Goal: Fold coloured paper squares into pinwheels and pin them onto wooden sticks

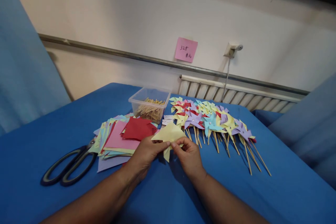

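Note:
A pale yellow paper pinwheel point(169, 132), partly folded, is held up over the blue table between both hands. My left hand point(148, 152) pinches it from the left, thumb near its middle. From the right, my right hand point(189, 155) grips it with thumb and fingertips, the two thumbs almost meeting. Whether a pin sits under the thumbs is hidden. Just left of my left hand lies a pile of coloured paper squares point(122, 136), with red sheets point(139, 128) on top. Finished pinwheels on sticks point(210, 120) lie in rows beyond my right hand.
Large dark-handled scissors point(70, 164) lie left of the paper, blades under it. A clear plastic box point(133, 103) of thin wooden sticks point(151, 110) stands behind. Small white strips point(167, 120) lie beside it. The blue-covered table point(86, 112) reaches toward a wall with a radiator point(204, 91).

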`<state>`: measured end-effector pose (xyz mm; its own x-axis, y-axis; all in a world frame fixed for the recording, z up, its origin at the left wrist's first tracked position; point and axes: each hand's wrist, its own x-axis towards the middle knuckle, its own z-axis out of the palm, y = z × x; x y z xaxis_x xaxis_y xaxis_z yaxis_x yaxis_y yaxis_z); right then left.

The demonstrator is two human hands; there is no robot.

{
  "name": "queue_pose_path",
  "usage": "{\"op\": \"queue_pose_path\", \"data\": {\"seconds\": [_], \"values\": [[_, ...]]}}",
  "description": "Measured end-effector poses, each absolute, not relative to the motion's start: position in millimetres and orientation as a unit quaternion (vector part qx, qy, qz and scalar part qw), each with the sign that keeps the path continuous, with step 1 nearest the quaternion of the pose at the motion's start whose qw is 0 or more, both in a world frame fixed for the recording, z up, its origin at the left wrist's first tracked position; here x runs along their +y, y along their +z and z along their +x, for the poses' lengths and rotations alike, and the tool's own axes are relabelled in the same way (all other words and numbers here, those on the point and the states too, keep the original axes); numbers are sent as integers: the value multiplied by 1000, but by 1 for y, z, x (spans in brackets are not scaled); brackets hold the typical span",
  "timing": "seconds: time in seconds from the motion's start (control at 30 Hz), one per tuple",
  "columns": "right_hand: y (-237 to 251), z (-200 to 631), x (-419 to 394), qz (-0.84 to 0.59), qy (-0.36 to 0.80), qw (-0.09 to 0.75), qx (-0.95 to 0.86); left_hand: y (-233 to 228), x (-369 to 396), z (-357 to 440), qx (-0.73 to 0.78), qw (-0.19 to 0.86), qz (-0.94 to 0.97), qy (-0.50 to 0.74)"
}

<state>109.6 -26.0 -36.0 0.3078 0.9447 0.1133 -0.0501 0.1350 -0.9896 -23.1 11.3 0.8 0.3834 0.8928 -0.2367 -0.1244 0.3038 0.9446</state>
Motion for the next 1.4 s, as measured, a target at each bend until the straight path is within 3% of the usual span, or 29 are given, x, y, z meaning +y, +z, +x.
{"op": "queue_pose_path", "data": {"seconds": [0.6, 1.4], "values": [[-38, 107, -27, -461, 452, 631, -430, 6, 14, -26, 414, 714, 400, 399], [-33, 109, -27, -532, 389, 610, -440, 6, 9, -24, 410, 689, 468, 371]]}}
